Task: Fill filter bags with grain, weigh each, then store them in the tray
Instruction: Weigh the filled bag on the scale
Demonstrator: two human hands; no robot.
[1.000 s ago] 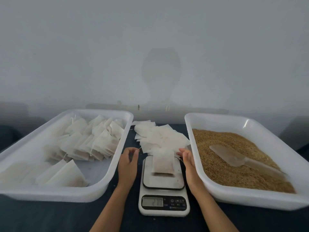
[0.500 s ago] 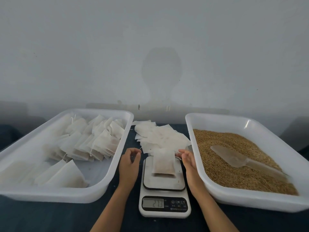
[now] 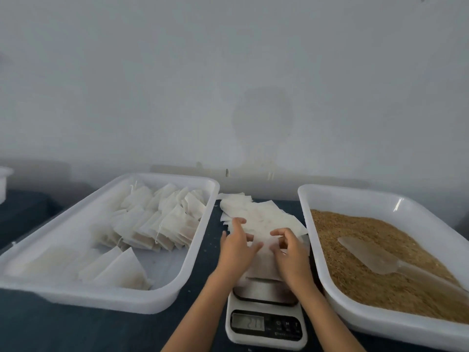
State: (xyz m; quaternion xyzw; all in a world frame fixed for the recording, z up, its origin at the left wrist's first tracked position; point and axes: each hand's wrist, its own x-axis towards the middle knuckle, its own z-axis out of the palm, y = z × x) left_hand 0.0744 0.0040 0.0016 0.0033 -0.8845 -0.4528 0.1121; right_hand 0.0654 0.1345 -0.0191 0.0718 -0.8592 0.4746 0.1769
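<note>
Thin, soft filter-paper bag (image 3: 262,262) lies on the scale (image 3: 265,311), both hands (image 3: 237,246) (image 3: 289,252) closing on its upper edge with fingers loosely curled, grip uncertain; light and floppy, it is likely best pinched at the top corners.

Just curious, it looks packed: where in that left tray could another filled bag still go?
Bare floor shows in the left tray at its near right corner, beside the nearest filled bags, and along the far left wall. The middle is crowded with bags.
</note>
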